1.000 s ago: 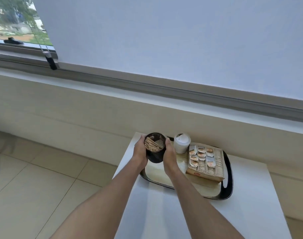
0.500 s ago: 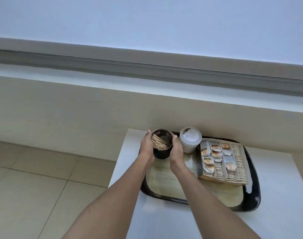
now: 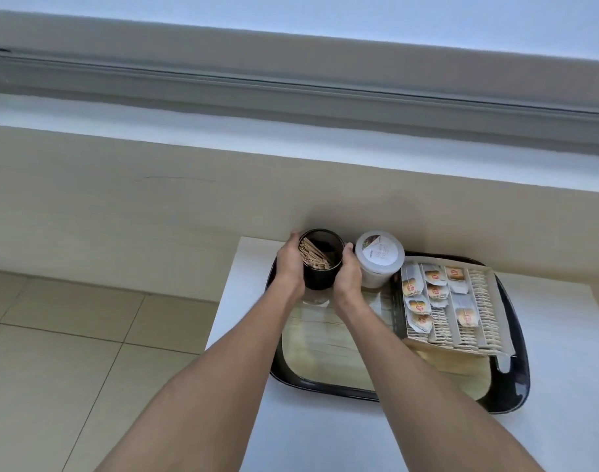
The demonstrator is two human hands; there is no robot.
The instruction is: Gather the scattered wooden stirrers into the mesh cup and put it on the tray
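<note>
Black mesh cup (image 3: pixel 320 272) sits between our two hands at the tray's (image 3: pixel 516 386) ten o'clock corner, its long axis upright and its open mouth toward us. We have our left hand (image 3: pixel 289 267) curled round the cup's nine o'clock side and our right hand (image 3: pixel 349 275) round its three o'clock side, both grasping its wall; neither is nearer than the other. Wooden stirrers (image 3: pixel 74 257) lie bundled inside, leaning toward the left wall.

What the coming move turns on, we judge, is straight down: the cup's base against the tray floor. A pale reflection shows just below the cup at six o'clock, but our wrists cover the base, so we cannot tell whether it already rests there or hangs just above.

At three o'clock the white lidded cup (image 3: pixel 380 258) stands just beside our right hand, perhaps touching it; the gap is too narrow to read. Beyond it lies the box of tea sachets (image 3: pixel 451 304). Our far fingertips are hidden behind the cup, and the table (image 3: pixel 325 437) shows no loose stirrers.
</note>
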